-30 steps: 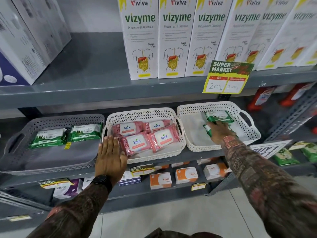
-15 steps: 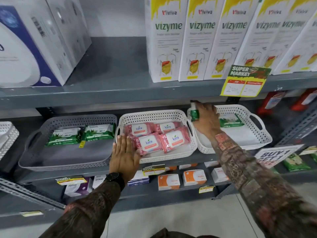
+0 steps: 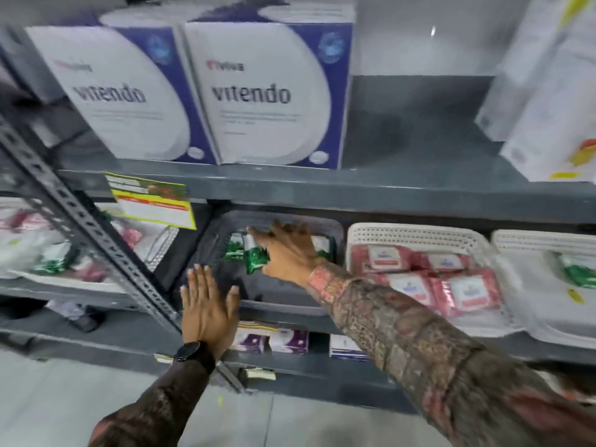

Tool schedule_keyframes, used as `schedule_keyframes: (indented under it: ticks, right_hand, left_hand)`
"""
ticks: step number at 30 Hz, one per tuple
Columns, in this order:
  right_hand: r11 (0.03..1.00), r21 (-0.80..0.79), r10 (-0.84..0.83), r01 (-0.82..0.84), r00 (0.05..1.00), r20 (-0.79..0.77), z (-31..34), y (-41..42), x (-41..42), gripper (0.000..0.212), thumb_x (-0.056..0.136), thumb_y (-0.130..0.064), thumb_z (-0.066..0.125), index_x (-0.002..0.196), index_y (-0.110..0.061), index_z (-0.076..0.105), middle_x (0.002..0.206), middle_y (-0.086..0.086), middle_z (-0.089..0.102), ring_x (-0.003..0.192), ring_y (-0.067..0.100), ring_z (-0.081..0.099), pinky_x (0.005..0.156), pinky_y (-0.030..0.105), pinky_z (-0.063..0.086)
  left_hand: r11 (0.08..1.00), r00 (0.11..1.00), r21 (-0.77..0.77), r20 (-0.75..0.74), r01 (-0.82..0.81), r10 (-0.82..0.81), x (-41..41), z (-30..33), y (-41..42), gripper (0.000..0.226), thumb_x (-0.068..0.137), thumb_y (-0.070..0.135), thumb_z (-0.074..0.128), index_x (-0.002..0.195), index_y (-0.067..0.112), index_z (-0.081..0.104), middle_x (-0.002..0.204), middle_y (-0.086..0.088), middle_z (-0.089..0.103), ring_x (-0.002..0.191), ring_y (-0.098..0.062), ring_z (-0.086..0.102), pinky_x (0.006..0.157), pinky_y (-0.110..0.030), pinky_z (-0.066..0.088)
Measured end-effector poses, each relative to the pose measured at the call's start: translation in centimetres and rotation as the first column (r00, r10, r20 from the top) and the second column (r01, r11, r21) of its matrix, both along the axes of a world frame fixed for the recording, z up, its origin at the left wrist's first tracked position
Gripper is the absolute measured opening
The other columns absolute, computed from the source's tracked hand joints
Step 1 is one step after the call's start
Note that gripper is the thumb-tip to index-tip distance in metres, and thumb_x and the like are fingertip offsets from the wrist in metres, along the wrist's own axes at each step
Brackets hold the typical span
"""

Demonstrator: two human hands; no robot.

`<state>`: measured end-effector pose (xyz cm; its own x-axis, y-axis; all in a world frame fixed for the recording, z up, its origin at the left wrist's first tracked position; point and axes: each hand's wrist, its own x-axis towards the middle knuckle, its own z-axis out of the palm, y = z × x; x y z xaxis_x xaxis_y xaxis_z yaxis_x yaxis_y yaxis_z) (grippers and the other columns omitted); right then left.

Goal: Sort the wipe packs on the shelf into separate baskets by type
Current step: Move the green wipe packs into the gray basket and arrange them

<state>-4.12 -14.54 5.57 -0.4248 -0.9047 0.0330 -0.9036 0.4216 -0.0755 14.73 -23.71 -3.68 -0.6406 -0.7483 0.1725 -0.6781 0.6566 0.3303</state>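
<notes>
- While the view is blurred, the grey basket (image 3: 290, 304) on the shelf (image 3: 387, 191) holds green packs at its back.
- Right hand (image 3: 290, 253), fingers wrapped around a green wipe pack (image 3: 254, 259), hangs over that basket.
- Left hand (image 3: 206, 304) lies flat, fingers spread, at the front rim.
- Risk: an early let-go could land the pack askew on its neighbours.

Your right hand (image 3: 290, 253) grips a green wipe pack (image 3: 256, 259) inside the grey perforated plastic basket (image 3: 283, 301); your left hand (image 3: 206, 304) lies flat against its front rim.
</notes>
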Motion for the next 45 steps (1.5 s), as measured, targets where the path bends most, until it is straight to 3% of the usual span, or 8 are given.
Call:
schedule_keyframes:
  ticks: [8, 16, 21, 28, 32, 36, 40, 45]
  right_hand:
    - [0.988, 0.155, 0.010, -0.003, 0.999, -0.042, -4.1, -8.3, 2.5, 0.095, 0.076, -0.050, 0.085, 0.156, -0.042, 0.034, 0.166, 0.007, 0.032, 0.149, 0.040, 0.032, 0.115, 0.066, 0.028]
    - [0.995, 0.073, 0.063, -0.060, 0.998, -0.029, -5.1, -6.0, 1.2, 0.125, 0.068, -0.085, 0.070, 0.164, -0.034, 0.009, 0.157, 0.008, 0.037, 0.137, 0.035, 0.037, 0.109, 0.064, 0.037]
    - [0.986, -0.166, -0.021, 0.010, 0.998, -0.066, -3.7, 2.7, -1.7, 0.099, 0.084, -0.076, 0.062, 0.162, -0.026, 0.027, 0.150, 0.012, 0.049, 0.137, 0.038, 0.044, 0.109, 0.068, 0.040]
    - [0.883, -0.288, -0.403, 0.371, 0.914, -0.055, -1.6, 23.9, -10.6, 0.078, 0.093, -0.057, 0.062, 0.161, -0.025, 0.038, 0.152, 0.009, 0.051, 0.138, 0.035, 0.046, 0.113, 0.059, 0.041]
    - [0.734, -0.251, -0.656, 0.631, 0.755, -0.023, -1.4, 37.3, -15.5, 0.071, 0.094, -0.042, 0.064, 0.158, -0.023, 0.042, 0.146, 0.012, 0.054, 0.133, 0.039, 0.049, 0.107, 0.056, 0.046]
    - [0.612, -0.140, -0.784, 0.778, 0.620, 0.021, -1.8, 45.6, -19.3, 0.069, 0.095, -0.035, 0.063, 0.158, -0.021, 0.038, 0.146, 0.014, 0.051, 0.132, 0.041, 0.047, 0.101, 0.056, 0.050]
    - [0.568, -0.031, -0.818, 0.822, 0.569, 0.084, -2.6, 49.0, -23.1, 0.074, 0.093, -0.024, 0.066, 0.159, -0.023, 0.032, 0.155, 0.015, 0.039, 0.142, 0.042, 0.037, 0.106, 0.059, 0.047]
    - [0.579, 0.156, -0.815, 0.800, 0.569, 0.110, -3.1, 50.2, -27.9, 0.095, 0.092, -0.018, 0.073, 0.167, -0.027, 0.015, 0.174, 0.007, 0.013, 0.160, 0.038, 0.014, 0.122, 0.061, 0.033]
  left_hand:
    - [0.999, 0.996, -0.015, -0.069, 0.050, -0.051, 0.6, -2.7, -1.0, 0.083, 0.104, 0.057, 0.018, 0.162, 0.001, 0.003, 0.172, -0.016, -0.008, 0.161, -0.029, -0.013, 0.131, -0.051, 0.003]
    - [0.999, 0.995, 0.025, -0.096, 0.022, -0.019, 0.4, -2.1, -1.0, 0.084, 0.103, 0.060, 0.012, 0.164, 0.004, 0.003, 0.174, -0.013, -0.009, 0.160, -0.022, -0.019, 0.131, -0.050, -0.006]
    - [1.000, 0.977, 0.022, -0.212, 0.010, -0.005, -1.4, -0.5, 2.6, 0.080, 0.105, 0.059, 0.014, 0.165, 0.008, 0.005, 0.175, -0.010, -0.004, 0.161, -0.020, -0.016, 0.131, -0.049, -0.007]
    - [0.823, 0.819, -0.013, -0.093, 0.568, -0.566, -12.9, 0.7, 21.2, 0.072, 0.105, 0.046, 0.027, 0.162, 0.003, 0.024, 0.172, -0.017, 0.013, 0.161, -0.032, 0.006, 0.131, -0.055, 0.011]
    - [0.704, 0.703, 0.015, 0.021, 0.710, -0.711, -18.9, 1.5, 30.0, 0.070, 0.106, 0.045, 0.022, 0.164, 0.007, 0.018, 0.174, -0.009, 0.010, 0.162, -0.023, -0.001, 0.132, -0.048, 0.004]
    - [0.702, 0.682, 0.073, 0.186, 0.708, -0.707, -22.4, 1.6, 32.4, 0.071, 0.107, 0.048, 0.015, 0.166, 0.010, 0.002, 0.175, -0.006, -0.006, 0.161, -0.019, -0.012, 0.132, -0.047, -0.002]
    - [0.726, 0.695, 0.010, 0.280, 0.688, -0.662, -22.6, 1.6, 33.1, 0.081, 0.099, 0.055, -0.005, 0.165, 0.009, 0.001, 0.174, -0.007, -0.009, 0.161, -0.022, -0.013, 0.132, -0.047, -0.001]
    - [0.715, 0.694, -0.032, 0.274, 0.699, -0.666, -22.7, 1.3, 33.5, 0.075, 0.104, 0.052, 0.005, 0.165, 0.008, 0.004, 0.174, -0.007, -0.005, 0.161, -0.022, -0.010, 0.133, -0.047, 0.001]
